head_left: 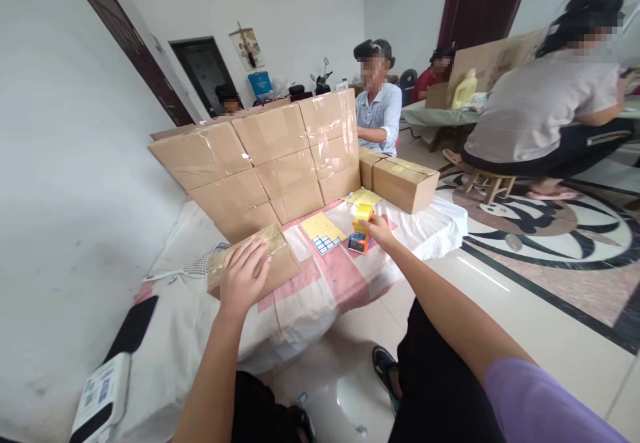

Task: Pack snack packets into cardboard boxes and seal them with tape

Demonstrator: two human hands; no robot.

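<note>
My left hand (245, 270) lies flat on top of a small cardboard box (283, 266), its fingers stretched out. Clear tape runs along the top of that box. In my right hand (381, 230) is a tape dispenser (358, 242) with an orange frame and a roll of yellow tape, held just above or on the tablecloth; I cannot tell which. Between the hands lies a yellow sheet (323, 232) with blue-edged white labels on it. A second yellow sheet (364, 197) is farther back.
Stacked cardboard boxes (290, 176) form a wall across the table (345, 283). Another taped box (405, 183) sits at the right. A fly swatter (195, 268) is at the left. A person (383, 110) sits behind the boxes, and another (540, 110) sits on a stool.
</note>
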